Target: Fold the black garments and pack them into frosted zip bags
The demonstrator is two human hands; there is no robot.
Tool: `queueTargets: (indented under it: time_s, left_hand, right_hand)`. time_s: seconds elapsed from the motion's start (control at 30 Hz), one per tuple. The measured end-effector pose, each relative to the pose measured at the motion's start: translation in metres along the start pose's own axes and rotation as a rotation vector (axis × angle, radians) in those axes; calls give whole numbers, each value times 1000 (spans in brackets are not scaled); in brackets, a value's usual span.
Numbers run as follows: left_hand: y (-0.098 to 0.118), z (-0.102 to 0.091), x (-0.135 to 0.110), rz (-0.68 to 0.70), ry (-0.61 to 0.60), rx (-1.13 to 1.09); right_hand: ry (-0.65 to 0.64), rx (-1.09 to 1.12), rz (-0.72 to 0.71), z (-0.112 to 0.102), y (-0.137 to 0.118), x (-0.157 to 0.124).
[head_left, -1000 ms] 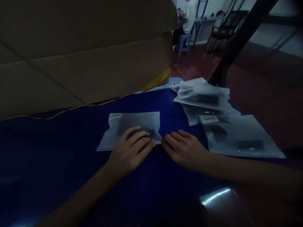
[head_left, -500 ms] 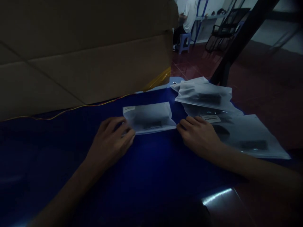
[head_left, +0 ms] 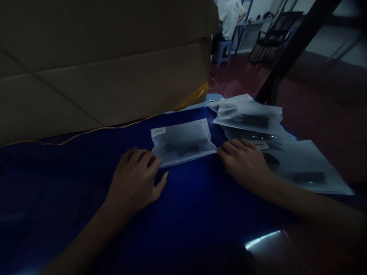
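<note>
A frosted plastic bag (head_left: pixel 186 141) with a white label at its upper left corner lies on the blue table surface (head_left: pixel 183 214); something dark shows through it. My right hand (head_left: pixel 241 158) pinches the bag's near right corner between thumb and fingers. At the bag's left end, my left hand (head_left: pixel 137 175) has its thumb spread away from the fingers, whose tips are at the near left corner. Right of my right hand lie more frosted bags (head_left: pixel 309 160) with dark items inside, partly hidden by that hand.
A large cardboard box (head_left: pixel 114 84) stands along the back left, with a thin yellow and red wire (head_left: pixel 77 135) at its foot. Behind the pile of bags rises a dark post (head_left: pixel 289 57). Farther off, a person in a white shirt (head_left: pixel 229 19) sits near a black chair (head_left: pixel 275 38).
My left thumb has come away from the bag's near left corner, and that hand has opened. The bag has tilted slightly, its right end now higher. My right hand keeps its pinch.
</note>
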State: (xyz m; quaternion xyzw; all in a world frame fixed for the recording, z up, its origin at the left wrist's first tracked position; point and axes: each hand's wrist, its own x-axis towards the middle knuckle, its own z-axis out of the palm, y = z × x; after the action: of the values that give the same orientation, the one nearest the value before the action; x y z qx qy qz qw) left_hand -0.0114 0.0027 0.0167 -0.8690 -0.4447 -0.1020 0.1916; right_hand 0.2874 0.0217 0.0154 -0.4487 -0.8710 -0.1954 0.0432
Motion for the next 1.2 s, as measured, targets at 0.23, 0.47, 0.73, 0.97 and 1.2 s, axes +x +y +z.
queueTargets:
  time_s: [0.23, 0.47, 0.73, 0.97, 1.2]
  left_hand:
    - [1, 9, 2, 71, 76, -55]
    - [-6, 13, 0, 29, 176, -111]
    - [1, 10, 2, -37, 242, -267]
    - [9, 10, 2, -241, 116, -654]
    - [8, 17, 1, -103, 213, -514]
  right_hand:
    - [8, -4, -1, 1, -2, 0]
    - [54, -34, 21, 3, -4, -1]
    - [393, 162, -232, -3, -17, -3]
    - [434, 353, -460, 5, -33, -4]
    - [340, 394, -422, 10, -33, -2]
